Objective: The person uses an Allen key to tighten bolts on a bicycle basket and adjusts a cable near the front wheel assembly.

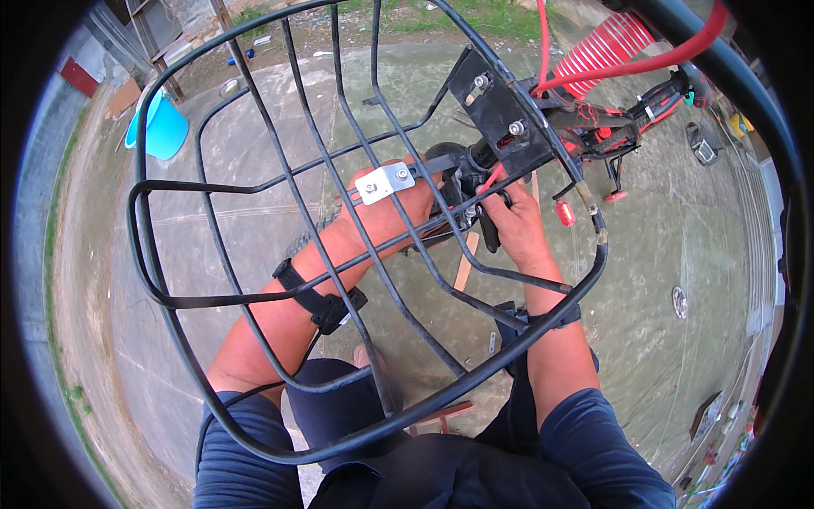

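A black wire basket (212, 300) spreads across the view in front of me. Behind its bars my left hand (392, 206) reaches to the bike's black fork area (462, 170), beneath a silver bracket (373, 186) held by two bolts. The fingers of that hand are hidden there. On the right side of the same part, my right hand (519, 225) is closed around a black handle-like piece (489, 232), whose kind I cannot make out. Above my right hand is a black mounting plate (500, 114) with two bolts. A wheel shows partly behind my left forearm.
Red cable (644, 76) loops past a red-and-white striped part (602, 58) at the upper right. The bike's red and black frame (610, 136) extends to the right. A blue tub (161, 127) stands at far left. A wooden strip (466, 263) lies on the concrete below my hands.
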A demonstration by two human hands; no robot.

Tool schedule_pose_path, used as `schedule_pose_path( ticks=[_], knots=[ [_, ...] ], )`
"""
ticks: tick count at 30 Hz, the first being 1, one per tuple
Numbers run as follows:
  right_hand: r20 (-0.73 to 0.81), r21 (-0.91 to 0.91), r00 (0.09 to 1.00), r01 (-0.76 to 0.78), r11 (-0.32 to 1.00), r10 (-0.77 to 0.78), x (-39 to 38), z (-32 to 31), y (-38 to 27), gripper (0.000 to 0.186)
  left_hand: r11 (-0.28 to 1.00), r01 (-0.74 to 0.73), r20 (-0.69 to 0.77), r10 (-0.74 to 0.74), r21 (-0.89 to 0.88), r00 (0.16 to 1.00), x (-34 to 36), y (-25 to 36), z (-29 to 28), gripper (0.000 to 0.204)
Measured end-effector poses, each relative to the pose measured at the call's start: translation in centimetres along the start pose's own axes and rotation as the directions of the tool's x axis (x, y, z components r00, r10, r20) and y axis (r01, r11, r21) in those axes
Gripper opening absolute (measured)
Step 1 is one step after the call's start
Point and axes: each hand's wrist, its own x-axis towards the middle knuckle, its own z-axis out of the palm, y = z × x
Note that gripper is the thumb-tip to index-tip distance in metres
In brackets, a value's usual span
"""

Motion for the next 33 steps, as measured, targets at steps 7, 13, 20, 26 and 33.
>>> schedule_pose_path(
  ticks=[7,13,20,26,33],
  knots=[
    [-0.002,0.018,1.000,0.009,1.000,-0.009,0.0,0.2,0.1,0.033,0.997,-0.033,-0.081,0.027,-0.075,0.996,-0.2,-1.1,1.3,0.019],
    [0.005,0.022,1.000,0.025,0.999,-0.026,0.1,0.1,0.0,0.037,1.000,0.015,-0.040,-0.015,0.007,0.999,-0.2,-0.4,0.3,0.017],
    [0.008,0.024,1.000,-0.005,1.000,0.004,0.1,0.1,0.0,0.037,0.997,-0.059,-0.033,0.061,0.053,0.998,0.0,-0.6,0.5,0.015],
    [-0.016,0.025,0.999,0.029,0.999,-0.029,0.1,0.2,0.8,0.039,0.998,-0.008,-0.062,0.004,-0.065,0.998,-0.6,-1.2,1.2,0.015],
    [-0.022,0.017,1.000,0.016,1.000,-0.016,0.1,0.0,1.4,0.040,0.999,0.001,-0.058,0.002,0.046,0.998,-1.4,-1.1,0.5,0.019]
  ],
)
